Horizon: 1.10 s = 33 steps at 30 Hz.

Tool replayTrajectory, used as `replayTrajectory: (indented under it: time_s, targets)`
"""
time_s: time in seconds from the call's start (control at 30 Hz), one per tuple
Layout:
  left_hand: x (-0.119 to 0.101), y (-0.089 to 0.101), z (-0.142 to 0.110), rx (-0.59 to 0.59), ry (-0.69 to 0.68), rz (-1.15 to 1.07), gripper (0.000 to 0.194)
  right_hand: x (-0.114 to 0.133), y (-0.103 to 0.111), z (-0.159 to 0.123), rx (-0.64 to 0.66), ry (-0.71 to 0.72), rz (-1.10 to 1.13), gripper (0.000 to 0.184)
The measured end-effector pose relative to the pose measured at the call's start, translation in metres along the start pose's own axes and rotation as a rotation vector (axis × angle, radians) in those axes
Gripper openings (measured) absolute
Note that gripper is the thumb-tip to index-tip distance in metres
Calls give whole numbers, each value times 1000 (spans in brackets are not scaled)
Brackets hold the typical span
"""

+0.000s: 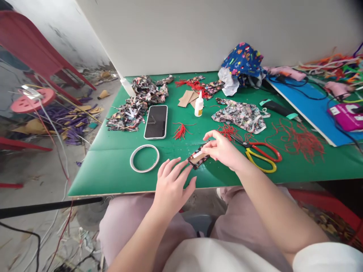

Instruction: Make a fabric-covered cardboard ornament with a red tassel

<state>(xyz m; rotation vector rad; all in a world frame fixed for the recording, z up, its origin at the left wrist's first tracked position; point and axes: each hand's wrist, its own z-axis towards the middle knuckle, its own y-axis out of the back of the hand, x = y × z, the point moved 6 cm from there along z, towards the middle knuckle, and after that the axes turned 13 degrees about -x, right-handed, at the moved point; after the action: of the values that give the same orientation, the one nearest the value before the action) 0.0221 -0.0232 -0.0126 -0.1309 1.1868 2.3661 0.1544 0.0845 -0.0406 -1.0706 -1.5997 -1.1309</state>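
The patch point(198, 158) is lying on the green bench point(99, 166), near its front edge and between the two hands. Its dark floral cloth is framing a tan card, and a white strip point(197, 154) is lying across the card. The right hand point(222, 150) is pinching the patch at its right end, thumb and fingertips coming together there. The left hand point(173, 183) is spreading its fingers palm down, the fingertips reaching the left side of the patch.

To the left, a white ring point(145, 158) is lying flat, and a phone point(155, 122) is resting behind it. A red tassel point(180, 131) is lying right of the phone. Behind the patch, a small bottle point(199, 105) is standing upright beside some cards point(186, 98). To the right, the scissors point(262, 153) are lying open, with red threads point(307, 139) spreading beyond them and floral cloth point(241, 115) lying behind. Farther right, a blue board point(309, 111) is holding a magenta case point(347, 116). At the back left, floral scraps point(144, 96) are lying in a heap.
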Motion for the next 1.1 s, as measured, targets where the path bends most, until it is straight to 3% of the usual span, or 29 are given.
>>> replayTrajectory:
  time_s: [0.5, 1.1]
  targets:
    - [0, -12, -3, 96, -27, 3, 28, -15, -12, -1, 30, 124, -197, 25]
    - [-5, -11, -2, 120, -123, 18, 25, 3, -13, -11, -63, 270, -406, 27]
